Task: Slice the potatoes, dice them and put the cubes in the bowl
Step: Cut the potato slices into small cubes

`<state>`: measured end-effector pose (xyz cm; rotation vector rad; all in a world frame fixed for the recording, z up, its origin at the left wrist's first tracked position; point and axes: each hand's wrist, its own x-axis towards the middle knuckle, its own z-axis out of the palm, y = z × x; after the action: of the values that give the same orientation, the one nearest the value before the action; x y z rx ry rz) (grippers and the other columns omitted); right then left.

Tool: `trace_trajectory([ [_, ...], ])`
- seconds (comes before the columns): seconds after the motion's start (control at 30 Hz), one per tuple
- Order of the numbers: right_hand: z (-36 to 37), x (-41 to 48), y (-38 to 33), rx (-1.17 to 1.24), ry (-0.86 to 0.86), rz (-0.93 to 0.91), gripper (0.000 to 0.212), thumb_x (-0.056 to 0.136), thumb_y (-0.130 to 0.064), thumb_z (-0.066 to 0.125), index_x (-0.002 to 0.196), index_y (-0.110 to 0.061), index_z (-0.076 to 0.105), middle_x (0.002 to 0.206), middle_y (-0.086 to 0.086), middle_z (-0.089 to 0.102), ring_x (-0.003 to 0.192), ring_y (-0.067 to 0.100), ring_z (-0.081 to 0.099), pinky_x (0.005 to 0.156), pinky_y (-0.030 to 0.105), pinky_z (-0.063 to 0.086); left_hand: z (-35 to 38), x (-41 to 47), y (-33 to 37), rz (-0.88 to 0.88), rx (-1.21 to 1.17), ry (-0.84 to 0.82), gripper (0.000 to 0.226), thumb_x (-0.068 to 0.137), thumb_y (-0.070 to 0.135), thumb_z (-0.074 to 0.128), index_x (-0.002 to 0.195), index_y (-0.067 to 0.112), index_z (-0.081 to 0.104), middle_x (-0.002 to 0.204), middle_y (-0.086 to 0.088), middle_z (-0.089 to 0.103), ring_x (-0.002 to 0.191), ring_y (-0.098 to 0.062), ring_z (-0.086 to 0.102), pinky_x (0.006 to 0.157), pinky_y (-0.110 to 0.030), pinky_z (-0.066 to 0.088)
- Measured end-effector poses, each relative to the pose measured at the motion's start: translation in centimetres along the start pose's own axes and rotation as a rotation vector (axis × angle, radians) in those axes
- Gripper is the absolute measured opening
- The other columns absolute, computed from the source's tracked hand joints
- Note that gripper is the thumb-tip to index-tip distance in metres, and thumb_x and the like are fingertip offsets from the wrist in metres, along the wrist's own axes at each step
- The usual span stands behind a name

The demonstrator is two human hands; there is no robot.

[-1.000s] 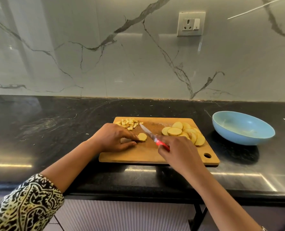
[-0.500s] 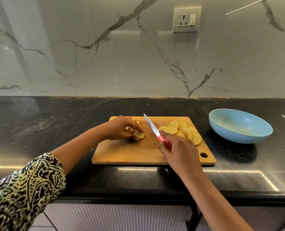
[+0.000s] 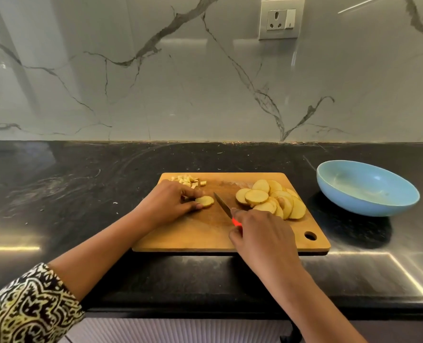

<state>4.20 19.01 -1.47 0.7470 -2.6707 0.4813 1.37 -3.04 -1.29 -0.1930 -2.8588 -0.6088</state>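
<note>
Your left hand [image 3: 170,203] pinches one slice [image 3: 204,201], your right hand [image 3: 264,236] grips the knife [image 3: 222,203]. Few cubes [image 3: 189,180] are cut, the pile of slices [image 3: 271,199] waits, and the bowl [image 3: 353,205] holds none.

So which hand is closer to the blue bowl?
The right hand. It grips the knife over the cutting board, left of the bowl. The left hand is even farther left, holding a potato slice.

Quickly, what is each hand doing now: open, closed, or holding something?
Left hand: pinches one potato slice.
Right hand: grips the knife.
</note>
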Motion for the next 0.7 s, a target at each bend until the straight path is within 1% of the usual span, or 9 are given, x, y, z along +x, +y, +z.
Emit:
trace_trajectory([
  [0.07, 0.26, 0.02, -0.37, -0.004, 0.003, 0.001, 0.039, 0.098, -0.035, 0.043, 0.137, -0.031, 0.047, 0.11, -0.011, 0.062, 0.093, 0.009, 0.06, 0.074, 0.024, 0.049, 0.14, -0.01, 0.04, 0.021, -0.018, 0.009, 0.033, 0.084, 0.035, 0.067, 0.115, 0.024, 0.067, 0.111, 0.005, 0.07, 0.099, -0.005, 0.062, 0.091, -0.023, 0.05],
  [0.17, 0.53, 0.1, -0.54, 0.013, 0.002, 0.008, 0.044, 0.097, -0.036, 0.044, 0.141, -0.033, 0.043, 0.114, -0.012, 0.061, 0.096, 0.009, 0.059, 0.075, 0.024, 0.047, 0.45, -0.1, 0.18, 0.064, 0.025, 0.027, 0.029, 0.086, 0.035, 0.066, 0.113, 0.024, 0.069, 0.108, 0.006, 0.071, 0.097, -0.006, 0.063, 0.091, -0.027, 0.05],
  [0.27, 0.61, 0.3, -0.8, 0.02, -0.014, 0.002, 0.045, 0.097, -0.037, 0.045, 0.142, -0.032, 0.042, 0.114, -0.011, 0.061, 0.096, 0.009, 0.058, 0.073, 0.024, 0.045, 0.64, -0.13, 0.25, 0.077, 0.07, 0.047, 0.029, 0.088, 0.036, 0.064, 0.113, 0.024, 0.069, 0.109, 0.007, 0.071, 0.096, -0.007, 0.064, 0.09, -0.024, 0.049],
  [0.43, 0.52, 0.44, -0.54, 0.017, -0.009, 0.035, 0.045, 0.097, -0.038, 0.047, 0.141, -0.034, 0.043, 0.114, -0.014, 0.062, 0.097, 0.008, 0.059, 0.074, 0.022, 0.045, 0.63, -0.23, 0.5, 0.067, 0.063, 0.051, 0.03, 0.088, 0.037, 0.064, 0.113, 0.022, 0.069, 0.109, 0.007, 0.07, 0.093, -0.004, 0.063, 0.085, -0.019, 0.049],
  [0.5, 0.47, 0.45, -0.68, 0.031, -0.025, 0.036, 0.045, 0.096, -0.038, 0.048, 0.141, -0.034, 0.044, 0.115, -0.014, 0.062, 0.098, 0.008, 0.059, 0.076, 0.023, 0.047, 0.56, -0.2, 0.56, 0.061, 0.066, 0.04, 0.031, 0.088, 0.039, 0.063, 0.113, 0.023, 0.069, 0.109, 0.007, 0.07, 0.094, -0.004, 0.063, 0.085, -0.021, 0.05],
  [0.6, 0.37, 0.64, -0.62, 0.03, -0.026, 0.068, 0.045, 0.095, -0.04, 0.051, 0.139, -0.035, 0.045, 0.114, -0.014, 0.063, 0.096, 0.007, 0.06, 0.076, 0.023, 0.049, 0.56, -0.24, 0.63, 0.052, 0.06, 0.038, 0.03, 0.088, 0.038, 0.063, 0.113, 0.023, 0.069, 0.11, 0.007, 0.07, 0.096, -0.005, 0.063, 0.087, -0.026, 0.051],
  [0.7, 0.45, 0.53, -0.8, 0.009, -0.021, 0.053, 0.045, 0.096, -0.039, 0.048, 0.141, -0.034, 0.043, 0.115, -0.014, 0.062, 0.096, 0.007, 0.059, 0.076, 0.023, 0.049, 0.6, -0.42, 0.73, 0.05, 0.059, 0.046, 0.03, 0.088, 0.038, 0.063, 0.113, 0.023, 0.069, 0.111, 0.007, 0.07, 0.097, -0.005, 0.063, 0.088, -0.025, 0.052],
])
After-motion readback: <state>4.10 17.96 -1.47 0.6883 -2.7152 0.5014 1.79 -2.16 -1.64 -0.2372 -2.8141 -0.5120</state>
